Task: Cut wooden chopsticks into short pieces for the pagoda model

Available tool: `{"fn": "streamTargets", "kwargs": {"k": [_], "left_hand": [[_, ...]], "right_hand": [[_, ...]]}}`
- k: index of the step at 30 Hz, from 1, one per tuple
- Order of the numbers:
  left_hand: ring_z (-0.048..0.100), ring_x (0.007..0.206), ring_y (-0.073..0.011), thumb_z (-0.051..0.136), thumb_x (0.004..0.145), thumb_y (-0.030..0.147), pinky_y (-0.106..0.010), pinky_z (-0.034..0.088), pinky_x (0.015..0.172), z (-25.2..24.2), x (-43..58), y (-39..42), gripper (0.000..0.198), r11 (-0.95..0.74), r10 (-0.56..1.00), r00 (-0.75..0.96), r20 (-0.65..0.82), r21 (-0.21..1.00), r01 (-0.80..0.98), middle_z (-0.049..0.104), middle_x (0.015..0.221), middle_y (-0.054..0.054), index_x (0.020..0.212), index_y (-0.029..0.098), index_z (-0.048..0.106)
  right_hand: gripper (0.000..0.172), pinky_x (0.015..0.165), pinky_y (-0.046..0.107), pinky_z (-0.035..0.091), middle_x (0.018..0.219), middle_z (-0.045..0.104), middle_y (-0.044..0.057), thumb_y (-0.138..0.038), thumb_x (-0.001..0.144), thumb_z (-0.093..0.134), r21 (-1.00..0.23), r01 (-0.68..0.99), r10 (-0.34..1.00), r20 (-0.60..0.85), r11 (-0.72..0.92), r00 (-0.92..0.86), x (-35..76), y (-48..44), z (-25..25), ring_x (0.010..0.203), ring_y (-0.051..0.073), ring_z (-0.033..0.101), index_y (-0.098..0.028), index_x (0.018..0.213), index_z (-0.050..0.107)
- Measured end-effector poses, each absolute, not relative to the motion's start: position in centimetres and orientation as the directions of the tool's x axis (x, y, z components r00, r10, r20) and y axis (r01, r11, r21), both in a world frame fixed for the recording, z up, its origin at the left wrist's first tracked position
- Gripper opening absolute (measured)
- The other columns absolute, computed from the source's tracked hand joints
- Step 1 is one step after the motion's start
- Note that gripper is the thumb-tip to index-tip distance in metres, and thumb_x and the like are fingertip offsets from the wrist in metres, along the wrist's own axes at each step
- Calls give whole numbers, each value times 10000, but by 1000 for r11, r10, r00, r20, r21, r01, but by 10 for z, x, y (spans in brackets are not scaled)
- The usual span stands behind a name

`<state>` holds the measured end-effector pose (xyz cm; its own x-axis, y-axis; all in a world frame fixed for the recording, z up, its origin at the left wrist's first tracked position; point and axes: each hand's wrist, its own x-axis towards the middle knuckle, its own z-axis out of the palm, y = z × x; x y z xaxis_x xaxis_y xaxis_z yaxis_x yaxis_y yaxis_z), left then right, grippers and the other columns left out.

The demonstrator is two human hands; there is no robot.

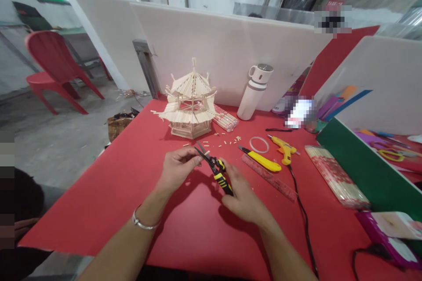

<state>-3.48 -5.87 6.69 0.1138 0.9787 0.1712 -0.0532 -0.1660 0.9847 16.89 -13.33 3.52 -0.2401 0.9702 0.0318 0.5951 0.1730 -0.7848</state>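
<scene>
My right hand point(242, 195) is closed round the yellow-and-black handles of a pair of cutters point(214, 167), whose dark jaws point up and left. My left hand point(180, 164) pinches a thin wooden stick point(205, 153) and holds it at the jaws. A bracelet point(142, 224) circles my left wrist. Behind the hands stands a pavilion model point(190, 105) built of wooden sticks, with small cut stick pieces point(219, 140) scattered on the red table point(108, 202) before it.
A white bottle point(254, 91) stands right of the model, by a wrapped stick bundle point(226, 118). A yellow utility knife point(260, 159), tape ring point(259, 144), yellow glue gun point(284, 149), red ruler point(268, 178) and a bag of sticks point(336, 178) lie right. White partitions stand behind.
</scene>
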Motion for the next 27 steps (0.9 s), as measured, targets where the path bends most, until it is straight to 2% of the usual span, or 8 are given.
{"fn": "streamTargets", "kwargs": {"k": [3,8,13,18,20,23,24,27], "left_hand": [[542,512,-99,794,670,239,-217,451,524,66,-34,-59,89,-157,980,120,162,986,-51,672,591,-5,702,160,767],[546,535,-105,778,684,242,-223,448,542,64,-36,-57,87,-178,975,129,180,984,-29,670,609,-4,713,162,758],[555,578,-129,720,745,274,-255,462,585,57,-34,-55,104,-240,962,148,228,969,67,653,639,-7,738,171,733],[604,877,-206,766,733,301,-342,494,835,56,-26,-64,133,-467,823,-148,548,802,371,667,915,-53,805,205,708],[568,799,-189,769,757,317,-331,483,813,56,-21,-70,178,-499,793,-160,588,777,384,604,777,-25,702,210,638],[519,660,-158,777,765,368,-300,478,691,55,-9,-83,249,-423,898,-6,441,866,267,561,699,-7,670,205,614],[555,701,-168,799,741,386,-308,492,700,53,-4,-88,227,-376,925,35,378,898,228,614,806,-30,767,205,666],[617,1045,-276,886,624,411,-393,518,890,43,13,-106,558,-295,953,128,274,935,195,634,1175,-108,1120,235,704]], "right_hand": [[878,1117,518,369,1367,538,133,-98,677,518,-771,608,973,62,189,-223,165,-132,30,1296,311,480,-204,1523,309],[683,1030,468,447,1246,596,115,-190,796,583,-781,596,980,112,189,-164,157,-128,28,1159,286,565,-224,1454,402],[710,974,429,472,1190,625,78,-106,706,592,-802,574,986,121,165,-115,155,-125,20,1095,266,590,-258,1388,465],[702,949,415,462,1174,634,73,-81,650,583,-833,538,990,141,127,-16,153,-121,14,1075,265,581,-247,1328,504],[687,907,386,467,1125,632,53,-89,642,566,-887,449,991,131,107,22,152,-120,16,1011,241,579,-241,1309,506],[607,769,316,464,941,591,-5,-129,630,545,-972,228,995,72,55,64,153,-117,17,835,187,539,-235,1228,525],[565,725,297,453,884,563,-22,-148,625,546,-989,145,996,55,43,75,153,-116,16,789,174,516,-237,1183,533],[431,616,252,399,770,481,-55,-183,583,541,-997,-80,993,5,15,121,155,-111,13,680,144,444,-244,1010,534]]}}
